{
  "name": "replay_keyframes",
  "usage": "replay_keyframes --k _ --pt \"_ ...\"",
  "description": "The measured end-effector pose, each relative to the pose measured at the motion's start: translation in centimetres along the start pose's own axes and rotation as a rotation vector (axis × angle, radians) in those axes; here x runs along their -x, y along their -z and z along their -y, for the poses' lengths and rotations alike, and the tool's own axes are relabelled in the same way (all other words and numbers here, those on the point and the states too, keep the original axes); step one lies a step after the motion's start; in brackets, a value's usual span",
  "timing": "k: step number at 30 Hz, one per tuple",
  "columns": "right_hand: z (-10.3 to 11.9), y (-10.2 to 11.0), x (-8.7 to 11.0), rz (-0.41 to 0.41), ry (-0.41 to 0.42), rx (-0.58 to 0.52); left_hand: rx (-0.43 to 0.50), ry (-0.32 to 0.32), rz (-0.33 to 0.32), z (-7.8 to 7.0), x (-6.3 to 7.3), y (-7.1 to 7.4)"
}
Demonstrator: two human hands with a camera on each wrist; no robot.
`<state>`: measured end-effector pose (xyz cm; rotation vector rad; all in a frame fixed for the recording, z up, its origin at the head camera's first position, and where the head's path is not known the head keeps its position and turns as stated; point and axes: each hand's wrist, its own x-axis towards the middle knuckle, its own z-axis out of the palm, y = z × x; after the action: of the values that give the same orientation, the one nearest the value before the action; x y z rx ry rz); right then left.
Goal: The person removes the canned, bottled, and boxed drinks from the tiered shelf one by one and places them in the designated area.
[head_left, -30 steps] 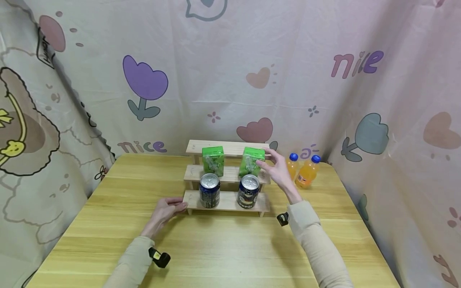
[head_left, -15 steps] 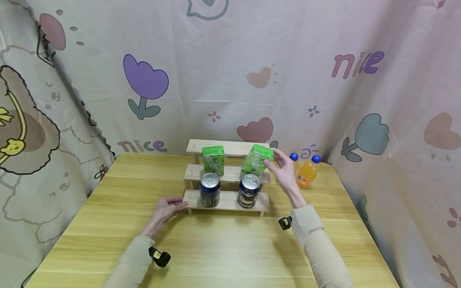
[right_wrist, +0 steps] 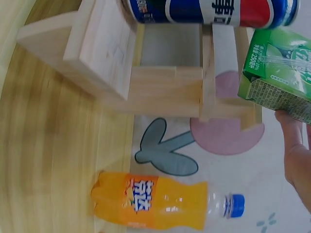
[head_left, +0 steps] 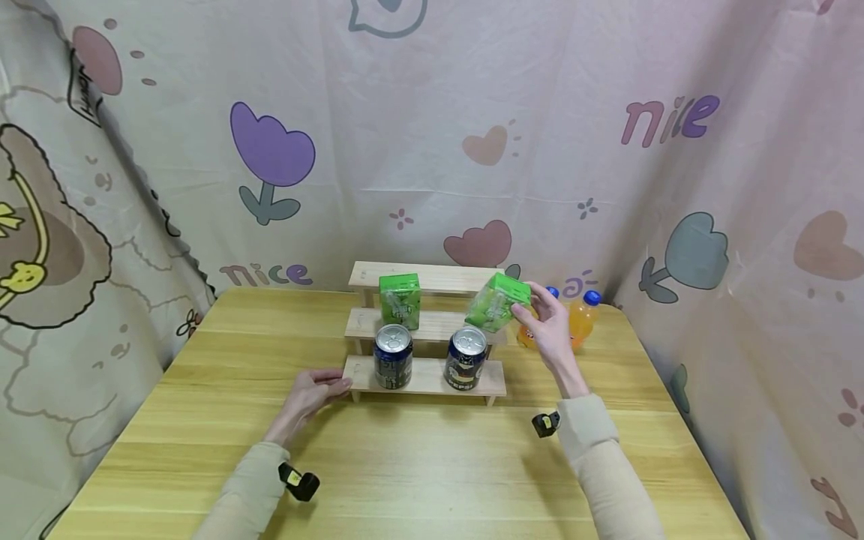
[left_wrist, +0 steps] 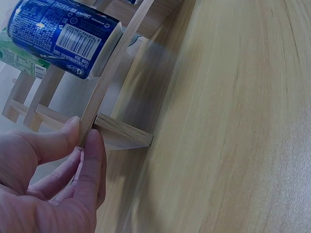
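A three-step wooden display rack point(head_left: 425, 381) stands on the table. My left hand point(head_left: 312, 397) pinches the left end of its lowest step; in the left wrist view the thumb lies above the board point(left_wrist: 108, 80) and the fingers below. My right hand point(head_left: 548, 330) holds a green juice carton point(head_left: 498, 302) by its right side, tilted, above the right end of the middle step. The same carton point(right_wrist: 279, 73) shows at the right of the right wrist view. A second green carton point(head_left: 400, 301) stands upright on the middle step's left half. Two dark blue Pepsi cans point(head_left: 394, 358) stand on the lowest step.
Two orange soda bottles with blue caps, one plainly visible point(head_left: 582, 321), stand on the table right of the rack, partly behind my right hand. A patterned curtain point(head_left: 567, 172) hangs behind and beside the wooden table point(head_left: 432, 472).
The right-hand carton has gone from upright on the middle step to tilted and lifted, moving right with my right hand. My left hand has stayed on the rack.
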<state>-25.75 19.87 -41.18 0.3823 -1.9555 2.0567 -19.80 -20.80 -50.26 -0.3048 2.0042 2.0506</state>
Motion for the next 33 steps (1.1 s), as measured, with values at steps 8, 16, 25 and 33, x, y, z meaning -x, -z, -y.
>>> replay_keyframes --k 8,16,25,33 --pt "-0.2 2.0 0.7 -0.026 0.054 -0.019 0.002 -0.002 0.002 -0.2 0.1 0.0" --pt "-0.2 4.4 1.8 -0.036 0.065 -0.042 0.002 0.003 -0.002 -0.1 0.2 -0.1" --pt "-0.4 7.2 3.2 -0.012 0.080 0.029 0.009 0.003 0.011 -0.1 0.2 0.0" --pt "-1.0 9.4 4.3 -0.048 0.054 0.079 -0.020 0.002 -0.002 0.0 0.1 0.0"
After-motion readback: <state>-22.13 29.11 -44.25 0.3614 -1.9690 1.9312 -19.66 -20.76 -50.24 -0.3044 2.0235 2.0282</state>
